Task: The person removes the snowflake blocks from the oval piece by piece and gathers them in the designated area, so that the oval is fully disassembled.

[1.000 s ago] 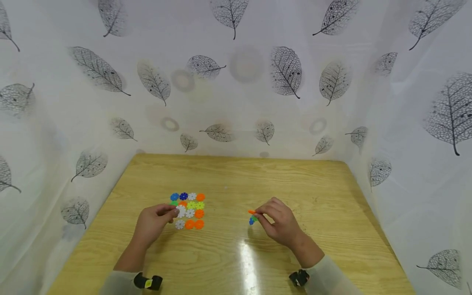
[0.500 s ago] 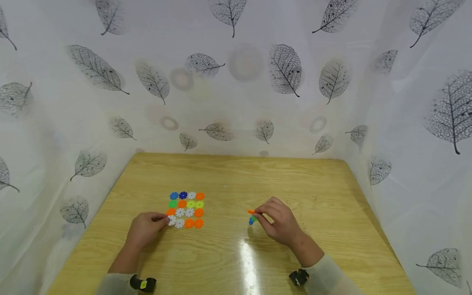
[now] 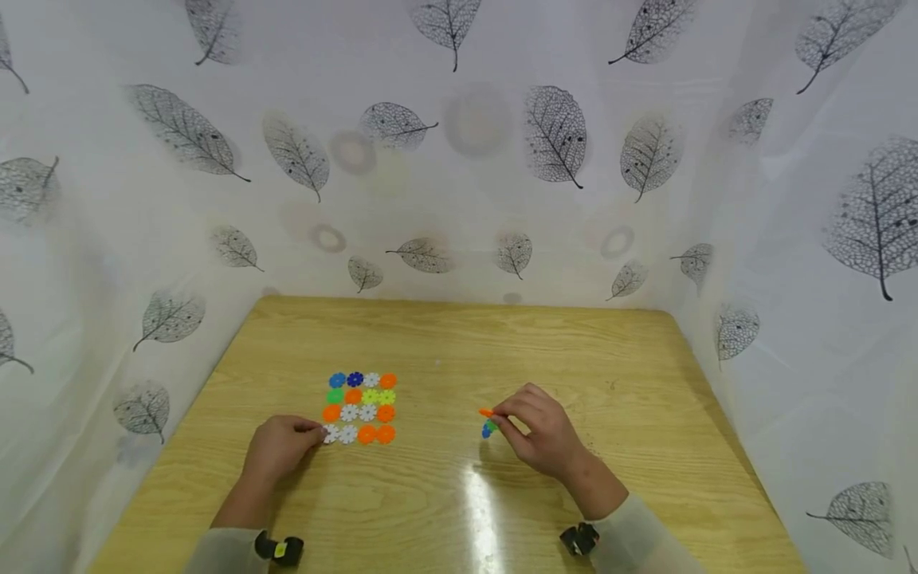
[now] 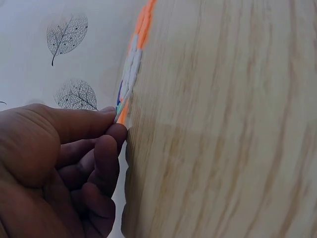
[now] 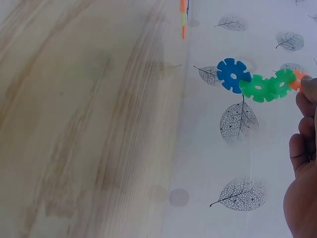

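My left hand (image 3: pixel 278 446) pinches the edge of a white snowflake disc (image 3: pixel 331 434) at the front left corner of a block of flat discs on the table. In the left wrist view, thumb and forefinger meet on that thin white rim (image 4: pixel 120 110). My right hand (image 3: pixel 543 432) is raised over the table, right of the block. It grips the orange end disc (image 5: pixel 295 83) of a short chain of linked snowflake discs. Two green discs (image 5: pixel 265 89) hang on from there, then a blue disc (image 5: pixel 227 74) at the free end.
The discs lie in rows: blue (image 3: pixel 337 380), dark blue, white and orange at the back, green, orange and yellow (image 3: pixel 387 397) ones nearer. Two orange discs (image 3: pixel 366 434) end the front row. A leaf-patterned curtain (image 3: pixel 459 183) surrounds the wooden table (image 3: pixel 574 351) at back and sides.
My left hand has brought the white disc from above the block leftward and down to its front left corner, uncovering an orange disc. My right hand and the chain have stayed almost still.
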Motion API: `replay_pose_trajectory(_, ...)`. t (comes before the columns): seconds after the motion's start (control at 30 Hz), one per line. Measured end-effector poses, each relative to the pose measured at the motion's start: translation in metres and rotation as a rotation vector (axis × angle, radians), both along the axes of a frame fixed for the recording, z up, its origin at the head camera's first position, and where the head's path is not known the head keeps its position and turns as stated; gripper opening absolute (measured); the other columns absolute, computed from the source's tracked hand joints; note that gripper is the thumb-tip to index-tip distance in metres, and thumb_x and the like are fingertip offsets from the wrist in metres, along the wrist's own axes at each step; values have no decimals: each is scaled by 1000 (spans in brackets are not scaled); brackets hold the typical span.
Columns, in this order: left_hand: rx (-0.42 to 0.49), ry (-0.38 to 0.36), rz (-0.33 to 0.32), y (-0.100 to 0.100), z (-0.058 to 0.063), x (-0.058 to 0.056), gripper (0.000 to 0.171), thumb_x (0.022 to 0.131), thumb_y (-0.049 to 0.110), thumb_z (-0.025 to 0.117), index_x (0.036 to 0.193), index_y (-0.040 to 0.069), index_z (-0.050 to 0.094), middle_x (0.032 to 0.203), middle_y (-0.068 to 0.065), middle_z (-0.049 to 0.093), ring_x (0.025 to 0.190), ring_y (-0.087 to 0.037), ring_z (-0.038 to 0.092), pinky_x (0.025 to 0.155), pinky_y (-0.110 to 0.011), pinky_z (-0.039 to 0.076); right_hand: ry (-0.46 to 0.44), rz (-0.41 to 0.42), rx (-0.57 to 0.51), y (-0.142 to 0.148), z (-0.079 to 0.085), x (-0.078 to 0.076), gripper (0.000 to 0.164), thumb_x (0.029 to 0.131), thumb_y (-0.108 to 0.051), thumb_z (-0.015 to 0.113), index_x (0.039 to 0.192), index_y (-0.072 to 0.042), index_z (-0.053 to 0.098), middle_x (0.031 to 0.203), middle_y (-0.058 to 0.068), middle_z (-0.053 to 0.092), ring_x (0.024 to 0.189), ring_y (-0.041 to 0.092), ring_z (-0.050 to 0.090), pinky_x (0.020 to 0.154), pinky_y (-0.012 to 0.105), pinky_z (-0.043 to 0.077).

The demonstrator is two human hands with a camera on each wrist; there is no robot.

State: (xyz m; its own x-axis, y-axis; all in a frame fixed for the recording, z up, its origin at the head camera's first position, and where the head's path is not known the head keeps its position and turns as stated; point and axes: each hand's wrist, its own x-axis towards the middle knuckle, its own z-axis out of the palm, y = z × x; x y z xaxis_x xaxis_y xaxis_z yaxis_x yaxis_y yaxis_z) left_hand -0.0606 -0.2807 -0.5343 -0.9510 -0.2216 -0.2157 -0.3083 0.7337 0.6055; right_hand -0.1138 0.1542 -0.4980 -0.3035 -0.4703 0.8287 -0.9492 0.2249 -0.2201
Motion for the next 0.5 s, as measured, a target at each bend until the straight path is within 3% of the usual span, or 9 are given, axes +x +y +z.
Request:
replay_pose_trajectory(0.3, 1, -23, 14, 0, 2, -2, 34, 91, 36, 77, 103, 4, 81, 105, -12, 76, 96, -29, 68, 83, -49, 53, 11, 12, 10, -5, 0, 1, 8, 90, -5, 79, 97, -7, 76, 91, 0, 73, 78, 15, 64, 69, 28, 53)
replay_pose_trajectory(0.5, 56, 75, -22, 14, 11, 0, 37, 94, 36, 76, 108, 1, 77, 96, -9, 75, 78, -20, 63, 65, -35, 51, 3, 17, 30, -6, 2, 2, 10, 89, -4, 79, 98, -7, 76, 92, 0, 74, 78, 15, 64, 70, 29, 53)
